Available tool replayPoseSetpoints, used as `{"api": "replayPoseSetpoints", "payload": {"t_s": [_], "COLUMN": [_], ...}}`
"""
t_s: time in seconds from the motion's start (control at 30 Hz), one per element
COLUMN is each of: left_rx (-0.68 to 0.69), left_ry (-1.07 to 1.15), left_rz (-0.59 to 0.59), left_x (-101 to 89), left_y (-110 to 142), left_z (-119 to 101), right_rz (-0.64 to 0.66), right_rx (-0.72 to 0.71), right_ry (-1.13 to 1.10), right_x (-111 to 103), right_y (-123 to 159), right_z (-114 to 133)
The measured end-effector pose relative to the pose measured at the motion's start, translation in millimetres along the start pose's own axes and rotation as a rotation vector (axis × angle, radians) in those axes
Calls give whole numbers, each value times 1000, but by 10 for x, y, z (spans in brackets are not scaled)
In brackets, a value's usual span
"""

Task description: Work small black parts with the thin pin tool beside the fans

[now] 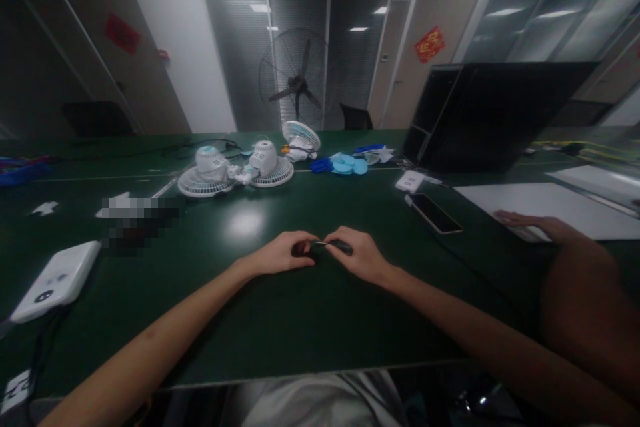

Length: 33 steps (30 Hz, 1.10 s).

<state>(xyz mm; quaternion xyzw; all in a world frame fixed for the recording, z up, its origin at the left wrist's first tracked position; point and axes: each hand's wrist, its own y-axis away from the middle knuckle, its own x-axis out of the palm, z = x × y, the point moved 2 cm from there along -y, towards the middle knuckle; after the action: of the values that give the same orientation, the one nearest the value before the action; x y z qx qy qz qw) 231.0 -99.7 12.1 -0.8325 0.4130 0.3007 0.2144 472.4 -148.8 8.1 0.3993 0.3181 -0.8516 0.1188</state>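
Note:
My left hand [284, 253] and my right hand [359, 255] meet at the middle of the dark green table [280, 320]. Both have their fingers curled round a small dark object [325, 246] held between them, low over the tabletop. I cannot make out what the object is. A thin light edge shows along its top. Both forearms reach in from the near edge of the table.
Small white desk fans [235, 170] and blue plastic parts [345, 164] lie at the far side. A phone [433, 213] and an open black case [495, 113] sit to the right. A white device [56, 279] lies left. Another person's hand [530, 221] rests on white paper [555, 207].

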Motion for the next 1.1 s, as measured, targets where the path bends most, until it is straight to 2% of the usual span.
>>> {"api": "replayPoseSetpoints", "payload": {"t_s": [0.17, 0.5, 0.67, 0.77, 0.9, 1.1], "left_rx": [30, 92, 162, 187, 146, -60], "left_ry": [-108, -154, -322, -396, -442, -593], "left_rz": [-58, -67, 2, 26, -49, -252], "left_x": [-28, -6, 31, 21, -182, -824], "left_y": [7, 28, 34, 15, 16, 336], "left_z": [32, -7, -144, -137, 142, 875], "right_rz": [-53, -137, -181, -188, -168, -137], "right_rx": [32, 69, 96, 98, 98, 94], "right_ry": [-15, -46, -52, -55, -72, -108], "right_x": [-28, -63, -70, -66, -64, -86], "right_y": [-10, -16, -22, -26, -19, -12], "right_z": [-18, -6, -25, -25, -28, -18]}}
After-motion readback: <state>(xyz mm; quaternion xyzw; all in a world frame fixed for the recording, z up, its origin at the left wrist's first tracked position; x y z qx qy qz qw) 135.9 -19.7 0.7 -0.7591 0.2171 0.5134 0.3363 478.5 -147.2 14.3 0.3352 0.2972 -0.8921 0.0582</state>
